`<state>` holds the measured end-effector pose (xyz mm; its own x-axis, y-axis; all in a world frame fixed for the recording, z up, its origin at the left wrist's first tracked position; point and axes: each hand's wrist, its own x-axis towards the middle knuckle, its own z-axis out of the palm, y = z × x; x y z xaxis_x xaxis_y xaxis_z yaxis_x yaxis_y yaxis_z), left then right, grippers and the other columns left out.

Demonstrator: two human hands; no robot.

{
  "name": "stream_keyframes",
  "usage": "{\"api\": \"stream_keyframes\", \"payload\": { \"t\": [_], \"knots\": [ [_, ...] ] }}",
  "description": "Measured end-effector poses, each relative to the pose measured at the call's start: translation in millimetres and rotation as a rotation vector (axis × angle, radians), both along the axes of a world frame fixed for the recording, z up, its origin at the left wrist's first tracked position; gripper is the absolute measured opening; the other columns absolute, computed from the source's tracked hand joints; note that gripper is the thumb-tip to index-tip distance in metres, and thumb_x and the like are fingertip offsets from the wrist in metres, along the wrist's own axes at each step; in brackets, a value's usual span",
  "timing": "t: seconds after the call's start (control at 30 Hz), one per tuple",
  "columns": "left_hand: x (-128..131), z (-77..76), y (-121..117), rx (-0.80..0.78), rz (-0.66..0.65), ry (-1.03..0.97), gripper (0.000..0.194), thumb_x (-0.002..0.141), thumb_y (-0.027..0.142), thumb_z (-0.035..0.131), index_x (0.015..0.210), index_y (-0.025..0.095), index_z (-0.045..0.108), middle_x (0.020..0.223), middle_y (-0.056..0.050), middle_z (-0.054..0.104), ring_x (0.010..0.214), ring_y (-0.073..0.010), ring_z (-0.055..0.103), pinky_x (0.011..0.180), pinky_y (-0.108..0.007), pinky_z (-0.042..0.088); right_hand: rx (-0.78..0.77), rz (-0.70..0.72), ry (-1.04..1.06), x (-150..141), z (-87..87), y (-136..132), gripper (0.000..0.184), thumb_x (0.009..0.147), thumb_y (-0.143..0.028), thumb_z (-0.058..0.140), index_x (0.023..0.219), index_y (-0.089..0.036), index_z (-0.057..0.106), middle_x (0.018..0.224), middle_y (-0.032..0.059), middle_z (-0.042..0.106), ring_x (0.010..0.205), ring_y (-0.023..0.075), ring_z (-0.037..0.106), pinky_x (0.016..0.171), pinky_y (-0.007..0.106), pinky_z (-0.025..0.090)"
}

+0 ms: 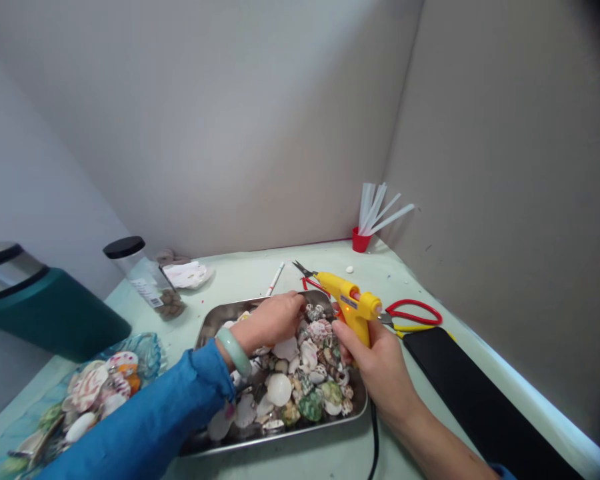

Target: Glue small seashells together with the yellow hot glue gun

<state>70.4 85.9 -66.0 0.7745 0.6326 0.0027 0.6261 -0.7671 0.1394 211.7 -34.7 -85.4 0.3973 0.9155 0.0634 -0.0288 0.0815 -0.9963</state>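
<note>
We have the metal tray [275,437] of shells [279,389] under our left hand [275,321]; its fingers bend close together at the tray's far side, and we cannot tell whether they grip anything. The teal bottle [65,317] is well left of that hand. The black slab [470,400] lies right of our right hand [380,363], which is closed around the yellow glue gun [353,307]. Beyond it, the red cup [361,241] holds translucent sticks [379,210].
</note>
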Motion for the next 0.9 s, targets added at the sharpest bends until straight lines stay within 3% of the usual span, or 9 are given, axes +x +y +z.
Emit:
{"api": "stream_keyframes", "payload": {
  "t": [0.27, 0.5, 0.67, 0.9],
  "knots": [
    [-14, 3.3, -2, -0.024, -0.016, -0.106, 0.024, 0.081, 0.011, 0.048, 0.1, 0.018, 0.062, 0.095, -0.006, 0.069, 0.086, -0.0211, 0.064, 0.075, -0.03, 0.049, -0.001, -0.001, -0.044, -1, 1.6, -1, 0.039, 0.076, -0.041, 0.068, 0.101, -0.013, 0.063, 0.051, -0.0061, 0.05, 0.046, 0.0126, 0.044, 0.046, 0.025, 0.038],
    [-38, 8.1, -17, -0.12, -0.023, -0.174, 0.03, 0.075, 0.005, 0.048, 0.095, 0.019, 0.066, 0.092, -0.003, 0.07, 0.083, -0.0164, 0.064, 0.074, -0.025, 0.047, 0.014, -0.021, -0.104, -2, 0.3, -1, 0.033, 0.075, -0.044, 0.068, 0.087, -0.014, 0.063, 0.053, -0.0051, 0.052, 0.049, 0.0129, 0.045, 0.049, 0.025, 0.038],
    [-52, 12.2, -22, -0.178, 0.051, -0.194, 0.025, 0.077, 0.009, 0.048, 0.095, 0.017, 0.064, 0.086, -0.002, 0.068, 0.072, -0.0142, 0.062, 0.065, -0.023, 0.047, 0.003, -0.03, -0.148, 0, -0.7, -1, 0.038, 0.074, -0.046, 0.067, 0.093, -0.013, 0.065, 0.052, -0.0046, 0.052, 0.05, 0.0151, 0.047, 0.05, 0.027, 0.037],
    [-59, 8.8, -16, -0.205, 0.107, -0.194, 0.022, 0.071, 0.009, 0.053, 0.089, 0.017, 0.063, 0.086, -0.003, 0.066, 0.07, -0.0137, 0.059, 0.063, -0.022, 0.044, -0.014, -0.038, -0.162, -1, 0.7, 0, 0.039, 0.074, -0.044, 0.067, 0.097, -0.012, 0.065, 0.071, 0.0027, 0.065, 0.062, 0.018, 0.055, 0.055, 0.027, 0.042]
  ]
}}
